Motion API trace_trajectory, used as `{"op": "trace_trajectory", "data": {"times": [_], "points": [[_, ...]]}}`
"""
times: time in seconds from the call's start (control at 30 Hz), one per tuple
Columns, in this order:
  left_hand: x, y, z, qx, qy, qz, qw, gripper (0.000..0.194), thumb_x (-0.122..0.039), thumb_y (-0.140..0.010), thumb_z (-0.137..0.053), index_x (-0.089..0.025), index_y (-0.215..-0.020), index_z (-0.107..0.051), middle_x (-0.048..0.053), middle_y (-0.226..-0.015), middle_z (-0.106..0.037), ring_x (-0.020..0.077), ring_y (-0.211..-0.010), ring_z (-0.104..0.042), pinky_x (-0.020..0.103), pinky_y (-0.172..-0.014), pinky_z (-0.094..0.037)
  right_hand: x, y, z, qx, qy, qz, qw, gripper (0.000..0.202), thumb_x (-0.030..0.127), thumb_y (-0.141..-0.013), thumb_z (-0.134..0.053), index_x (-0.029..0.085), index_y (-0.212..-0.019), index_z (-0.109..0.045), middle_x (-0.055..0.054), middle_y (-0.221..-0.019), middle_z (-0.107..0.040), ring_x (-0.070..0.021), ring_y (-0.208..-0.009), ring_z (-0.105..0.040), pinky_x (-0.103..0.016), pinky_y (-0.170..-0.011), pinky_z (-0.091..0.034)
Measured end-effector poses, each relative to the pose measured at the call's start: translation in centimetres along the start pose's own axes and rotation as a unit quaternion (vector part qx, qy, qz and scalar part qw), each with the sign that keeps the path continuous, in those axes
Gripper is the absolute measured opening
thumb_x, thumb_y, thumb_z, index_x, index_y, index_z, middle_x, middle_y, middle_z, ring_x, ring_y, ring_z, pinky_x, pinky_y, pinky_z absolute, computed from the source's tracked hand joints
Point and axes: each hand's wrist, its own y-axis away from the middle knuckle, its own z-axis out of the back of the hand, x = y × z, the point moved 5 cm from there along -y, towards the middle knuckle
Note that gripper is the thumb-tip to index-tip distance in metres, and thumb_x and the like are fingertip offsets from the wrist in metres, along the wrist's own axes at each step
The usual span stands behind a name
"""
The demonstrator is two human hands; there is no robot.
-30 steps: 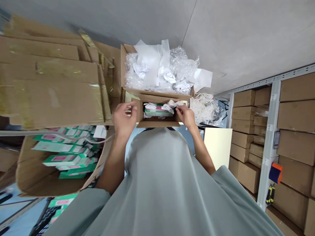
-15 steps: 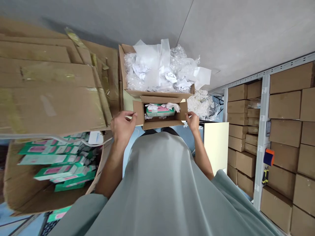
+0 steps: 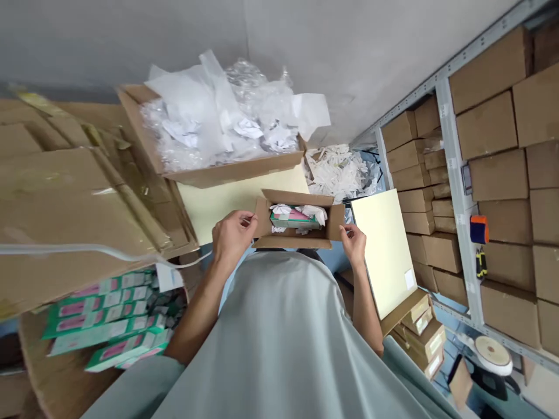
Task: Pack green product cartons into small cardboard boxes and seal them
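A small open cardboard box (image 3: pixel 292 242) is held between my two hands in front of my body, its flaps spread. Inside lies a green and pink carton (image 3: pixel 292 221), with crumpled white paper (image 3: pixel 315 213) above and around it. My left hand (image 3: pixel 233 237) pinches the left end flap between thumb and fingers. On the opposite side my right hand (image 3: pixel 354 244) grips the right end flap in the same way. Whether anything supports the box from below is hidden.
Behind stands a large carton (image 3: pixel 236 172) full of bubble wrap and white paper on a cream tabletop (image 3: pixel 201 209). Flattened cardboard (image 3: pixel 65 203) is stacked left, above a bin of green cartons (image 3: pixel 117 314). Shelves of brown boxes (image 3: pixel 493 128) line the right, beside a cream panel (image 3: pixel 382 244).
My view has turned to the right. The small box, still held by both end flaps, has come away from the large packing carton, and cream tabletop shows between them.
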Motion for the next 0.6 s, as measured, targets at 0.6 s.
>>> {"op": "trace_trajectory", "data": {"times": [0.6], "points": [[-33.0, 14.0, -37.2, 0.245, -0.134, -0.332, 0.901, 0.019, -0.038, -0.094, -0.069, -0.024, -0.098, -0.08, 0.01, -0.103, -0.089, 0.0317, -0.102, -0.086, 0.04, -0.098, -0.064, -37.2, 13.1, 21.1, -0.322, -0.186, -0.311, 0.874, 0.066, 0.081, -0.092, -0.062, 0.018, -0.099, -0.078, -0.01, -0.094, -0.082, -0.0179, -0.065, -0.058, -0.032, -0.065, -0.051]]}}
